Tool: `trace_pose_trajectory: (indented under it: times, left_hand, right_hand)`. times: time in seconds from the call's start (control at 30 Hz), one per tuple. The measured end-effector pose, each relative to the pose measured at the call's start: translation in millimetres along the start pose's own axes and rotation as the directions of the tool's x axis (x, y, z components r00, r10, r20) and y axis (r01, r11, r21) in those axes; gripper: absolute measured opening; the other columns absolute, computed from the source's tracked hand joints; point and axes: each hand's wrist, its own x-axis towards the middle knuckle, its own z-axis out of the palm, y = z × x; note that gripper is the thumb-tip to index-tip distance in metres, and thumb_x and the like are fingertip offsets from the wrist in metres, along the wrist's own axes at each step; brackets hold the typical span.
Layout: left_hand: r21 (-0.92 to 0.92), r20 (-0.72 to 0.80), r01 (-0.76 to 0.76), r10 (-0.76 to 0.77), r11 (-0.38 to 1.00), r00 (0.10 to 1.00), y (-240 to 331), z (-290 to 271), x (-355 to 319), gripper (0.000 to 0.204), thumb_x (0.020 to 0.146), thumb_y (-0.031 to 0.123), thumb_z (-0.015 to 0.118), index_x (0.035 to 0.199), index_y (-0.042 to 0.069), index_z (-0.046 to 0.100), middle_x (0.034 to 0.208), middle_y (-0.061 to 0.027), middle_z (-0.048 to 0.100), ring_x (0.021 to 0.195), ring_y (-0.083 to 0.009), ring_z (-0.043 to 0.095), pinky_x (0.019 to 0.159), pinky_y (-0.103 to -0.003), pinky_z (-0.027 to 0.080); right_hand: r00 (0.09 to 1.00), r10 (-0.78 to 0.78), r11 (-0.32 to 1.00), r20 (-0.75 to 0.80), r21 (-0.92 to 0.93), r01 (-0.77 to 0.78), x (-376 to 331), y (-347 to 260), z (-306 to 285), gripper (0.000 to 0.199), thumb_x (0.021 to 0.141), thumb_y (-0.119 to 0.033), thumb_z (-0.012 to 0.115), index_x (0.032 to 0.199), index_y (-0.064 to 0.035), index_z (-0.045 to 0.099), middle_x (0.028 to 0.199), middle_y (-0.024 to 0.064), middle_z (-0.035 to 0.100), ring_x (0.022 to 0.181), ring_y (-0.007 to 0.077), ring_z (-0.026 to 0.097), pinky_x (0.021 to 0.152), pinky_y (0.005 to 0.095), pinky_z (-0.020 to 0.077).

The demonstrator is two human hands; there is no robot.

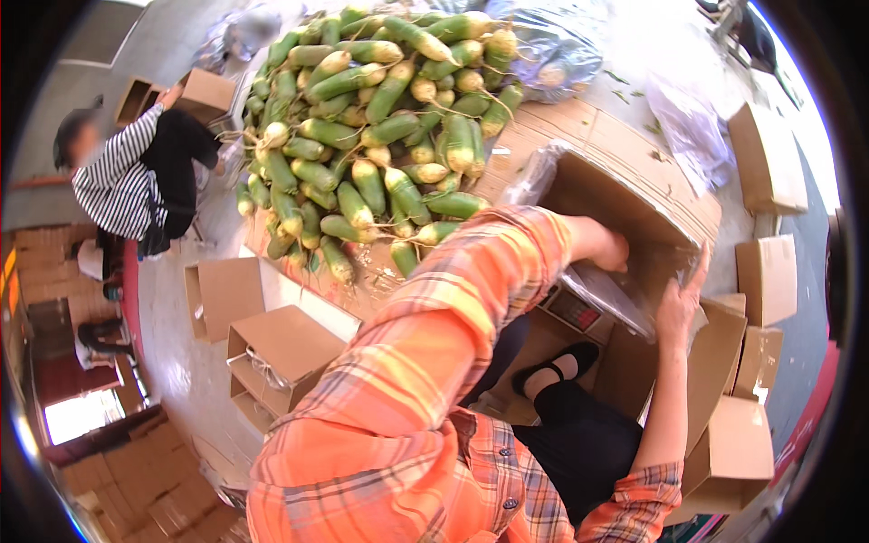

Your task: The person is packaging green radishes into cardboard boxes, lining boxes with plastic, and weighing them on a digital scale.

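Observation:
A cardboard box [602, 190] with a clear plastic liner [608, 294] stands in front of me, its top open and its inside bare as far as I can see. My left hand [612, 251] reaches over its near side with fingers curled down at the liner; the fingertips are hidden. At the box's right edge, my right hand [677, 306] grips the rim and liner, index finger stretched along the side. A big heap of green-and-white radishes [362, 136] lies beyond my left arm. Neither hand touches the radishes.
Flattened cardboard [566, 127] lies under the box and heap. Empty cartons [285, 344] stand at my left, and more boxes [738, 443] at my right. Plastic bags [683, 127] lie at the back. A person in a striped top [122, 185] squats at far left beside boxes.

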Motion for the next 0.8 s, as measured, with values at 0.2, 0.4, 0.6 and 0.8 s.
trace_pose_trajectory:
  times: [0.2,0.4,0.6,0.8]
  left_hand:
    - [0.076,0.357,0.030,-0.055,0.997,0.932,-13.0,34.2,9.4,0.039,0.083,0.029,0.060,0.114,0.006,0.062,0.121,-0.0166,0.056,0.116,-0.0327,0.049,0.096,-0.041,0.039]
    - [0.055,0.056,0.067,-0.070,0.996,0.996,22.6,-38.0,-37.2,0.037,0.084,0.034,0.060,0.107,0.005,0.064,0.107,-0.0145,0.063,0.101,-0.0321,0.058,0.087,-0.042,0.045]
    - [-0.345,-0.801,-0.484,0.017,0.804,0.599,37.3,-43.7,-193.5,0.018,0.082,0.019,0.060,0.091,0.005,0.066,0.090,-0.0125,0.063,0.088,-0.0291,0.061,0.078,-0.036,0.048]
    - [-0.627,-0.763,-0.340,-0.641,0.701,0.084,-43.9,77.8,-318.9,0.012,0.087,0.007,0.054,0.094,0.002,0.062,0.090,-0.0061,0.057,0.076,-0.0144,0.059,0.066,-0.025,0.048]
  right_hand:
    - [0.999,0.010,0.990,0.049,0.141,-0.016,-0.5,-2.2,6.7,0.073,0.077,0.011,0.036,0.144,-0.0128,0.019,0.140,0.0180,0.033,0.128,0.0305,0.035,0.105,0.0381,0.0289]
    - [0.998,0.042,0.996,0.055,0.072,-0.046,-0.8,9.1,-4.2,0.072,0.078,0.010,0.037,0.145,-0.0119,0.018,0.141,0.0178,0.030,0.128,0.0296,0.034,0.106,0.0368,0.0268]
    - [0.997,-0.027,1.000,0.073,-0.003,0.027,3.9,6.3,5.2,0.070,0.079,0.007,0.038,0.144,-0.0109,0.020,0.141,0.0192,0.031,0.129,0.0309,0.033,0.107,0.0374,0.0259]
    - [0.998,-0.035,0.990,0.057,-0.132,0.042,5.7,8.6,1.6,0.067,0.080,0.004,0.040,0.143,-0.0097,0.022,0.140,0.0208,0.031,0.130,0.0324,0.031,0.107,0.0382,0.0249]
